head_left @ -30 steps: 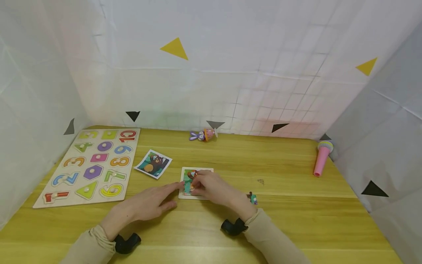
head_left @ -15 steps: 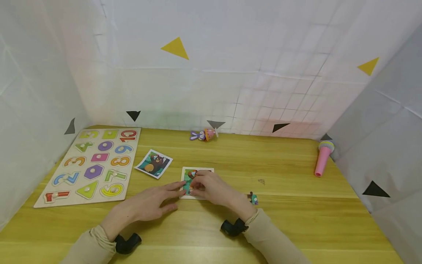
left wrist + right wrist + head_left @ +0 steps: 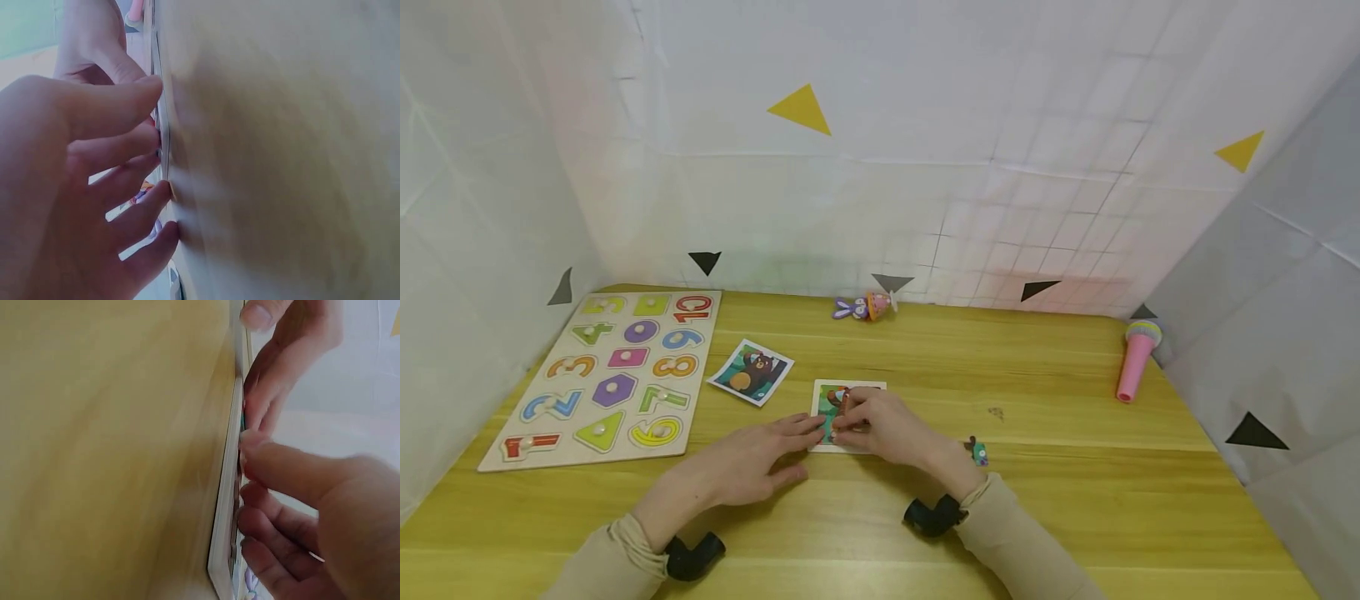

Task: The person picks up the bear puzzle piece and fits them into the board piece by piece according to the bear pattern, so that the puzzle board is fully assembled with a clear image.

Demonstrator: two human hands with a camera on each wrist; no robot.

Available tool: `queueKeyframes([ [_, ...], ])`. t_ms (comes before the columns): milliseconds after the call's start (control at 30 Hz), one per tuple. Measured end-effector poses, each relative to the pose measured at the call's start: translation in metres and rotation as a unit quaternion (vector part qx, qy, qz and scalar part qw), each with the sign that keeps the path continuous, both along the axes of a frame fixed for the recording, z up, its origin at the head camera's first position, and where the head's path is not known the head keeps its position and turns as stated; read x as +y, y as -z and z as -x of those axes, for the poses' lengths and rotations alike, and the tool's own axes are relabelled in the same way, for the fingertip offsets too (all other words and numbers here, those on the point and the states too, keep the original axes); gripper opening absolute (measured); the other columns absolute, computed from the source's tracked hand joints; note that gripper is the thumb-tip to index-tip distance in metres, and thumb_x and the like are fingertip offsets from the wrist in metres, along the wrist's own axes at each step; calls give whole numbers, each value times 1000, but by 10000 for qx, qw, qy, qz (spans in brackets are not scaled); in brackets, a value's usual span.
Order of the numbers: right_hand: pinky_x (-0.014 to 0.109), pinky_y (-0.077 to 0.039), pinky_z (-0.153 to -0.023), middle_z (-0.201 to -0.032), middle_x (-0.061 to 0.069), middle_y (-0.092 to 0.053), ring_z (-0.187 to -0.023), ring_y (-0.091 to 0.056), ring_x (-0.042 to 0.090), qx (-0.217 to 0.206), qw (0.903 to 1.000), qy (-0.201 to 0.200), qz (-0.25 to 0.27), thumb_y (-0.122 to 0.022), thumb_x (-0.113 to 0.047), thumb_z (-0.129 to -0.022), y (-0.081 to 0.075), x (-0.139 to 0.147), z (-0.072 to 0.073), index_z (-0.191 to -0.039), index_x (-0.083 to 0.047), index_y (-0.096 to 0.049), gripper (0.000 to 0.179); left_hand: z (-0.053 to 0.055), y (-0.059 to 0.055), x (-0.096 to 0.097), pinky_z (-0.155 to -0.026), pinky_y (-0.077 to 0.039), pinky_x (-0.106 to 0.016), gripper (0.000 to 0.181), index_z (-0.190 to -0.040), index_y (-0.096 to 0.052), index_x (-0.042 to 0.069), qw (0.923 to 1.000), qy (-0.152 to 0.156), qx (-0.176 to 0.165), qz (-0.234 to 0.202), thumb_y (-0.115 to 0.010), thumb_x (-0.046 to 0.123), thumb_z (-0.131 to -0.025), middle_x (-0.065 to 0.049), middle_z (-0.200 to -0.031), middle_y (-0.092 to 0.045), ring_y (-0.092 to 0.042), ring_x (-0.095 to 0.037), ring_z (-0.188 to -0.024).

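Observation:
A small white-bordered jigsaw tray (image 3: 872,385) with a bear picture lies flat at the middle of the table. My right hand (image 3: 891,429) bends over it, thumb and fingertips pinching a brown puzzle piece (image 3: 844,403) low against the picture; the fingers hide the tray's right half. In the right wrist view, the thumb and curled fingers of my right hand (image 3: 294,512) meet just at the tray's surface. From the left, my left hand (image 3: 745,458) stretches its fingers onto the tray's left side. The left wrist view shows my left hand (image 3: 75,156) with its fingers spread along the tray edge.
A bear picture card (image 3: 752,373) lies left of the tray, beside a wooden number-and-shape board (image 3: 688,400). A small green-and-brown piece (image 3: 979,452) is right of my right wrist. Behind are a purple rabbit toy (image 3: 853,308) and, far right, a pink toy microphone (image 3: 1137,362).
My left fingers have slid slightly farther onto the tray's left side. The right fingers have shifted a little, so more brown shows by their tips.

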State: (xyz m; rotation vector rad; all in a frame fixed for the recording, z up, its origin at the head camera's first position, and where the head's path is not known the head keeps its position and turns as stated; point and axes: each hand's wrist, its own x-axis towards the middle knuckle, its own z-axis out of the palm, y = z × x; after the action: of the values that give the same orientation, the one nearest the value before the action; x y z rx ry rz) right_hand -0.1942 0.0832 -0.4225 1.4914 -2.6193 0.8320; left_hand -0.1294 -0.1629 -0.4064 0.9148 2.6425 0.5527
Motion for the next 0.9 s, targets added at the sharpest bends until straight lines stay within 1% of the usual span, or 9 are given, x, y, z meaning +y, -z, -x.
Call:
queueKeyframes([
  [100,18,-48,-68,-95,3,-64,-80,-58,13,-212,9995,225,-47,-74,-17,-92,-1,2,1,-108,-6,-78,20,-1,0,1,-117,-33,-52,54,-153,-43,15,10000,17,6,7,-53,36,-104,4,-164,-28,-27,-26,-151],
  [200,21,-46,-67,-97,4,-60,-80,-54,14,-298,9974,633,-199,-74,-19,-92,-3,4,1,-112,-6,-75,24,-1,1,1,-117,-34,-53,54,-153,-43,15,10000,6,2,-28,-53,36,-104,4,-164,-29,-27,-26,-151],
  [267,24,-45,-68,-99,5,-58,-81,-52,15,-287,9953,868,-306,-73,-22,-93,-4,6,1,-117,-5,-73,30,-1,1,1,-116,-34,-53,54,-153,-43,16,10000,-12,-6,-51,-53,37,-104,4,-164,-30,-28,-26,-151],
  [367,28,-48,-75,-106,7,-56,-88,-52,16,-325,9927,1072,-441,-72,-28,-93,-3,6,1,-125,-2,-68,41,0,1,1,-116,-34,-54,54,-153,-43,17,10000,-26,-20,-53,-53,37,-104,5,-163,-30,-28,-26,-150],
  [467,37,-52,-87,-123,14,-53,-104,-57,23,-339,9918,1132,-485,-71,-31,-94,-3,6,2,-133,1,-62,51,0,0,1,-116,-34,-54,54,-153,-44,17,10000,-16,-14,-19,-53,37,-104,5,-163,-30,-28,-26,-150],
  [533,43,-51,-97,-135,19,-49,-118,-55,30,-323,9918,1136,-486,-71,-31,-94,-2,6,2,-135,3,-60,54,0,0,2,-115,-35,-54,54,-153,-44,17,10000,-13,11,13,-53,36,-103,5,-163,-31,-28,-26,-150],
  [600,48,-47,-104,-143,22,-46,-128,-51,36,-290,9921,1112,-499,-70,-30,-95,-1,7,3,-135,5,-59,55,0,0,2,-115,-35,-54,54,-153,-44,17,10000,-22,38,57,-54,36,-103,5,-163,-31,-29,-26,-150],
  [733,52,-44,-108,-147,23,-46,-135,-46,39,-395,9913,1132,-544,-70,-30,-95,-2,7,2,-137,6,-56,57,-2,0,5,-115,-36,-53,54,-152,-45,15,9997,-40,195,117,-54,36,-103,3,-162,-33,-30,-27,-150],
  [900,52,-41,-111,-150,21,-44,-137,-43,37,-644,9882,1241,-622,-68,-33,-96,-2,7,2,-141,5,-54,61,-4,-1,11,-117,-35,-50,54,-149,-48,6,9970,156,737,205,-56,32,-102,-6,-161,-36,-33,-31,-148],
])
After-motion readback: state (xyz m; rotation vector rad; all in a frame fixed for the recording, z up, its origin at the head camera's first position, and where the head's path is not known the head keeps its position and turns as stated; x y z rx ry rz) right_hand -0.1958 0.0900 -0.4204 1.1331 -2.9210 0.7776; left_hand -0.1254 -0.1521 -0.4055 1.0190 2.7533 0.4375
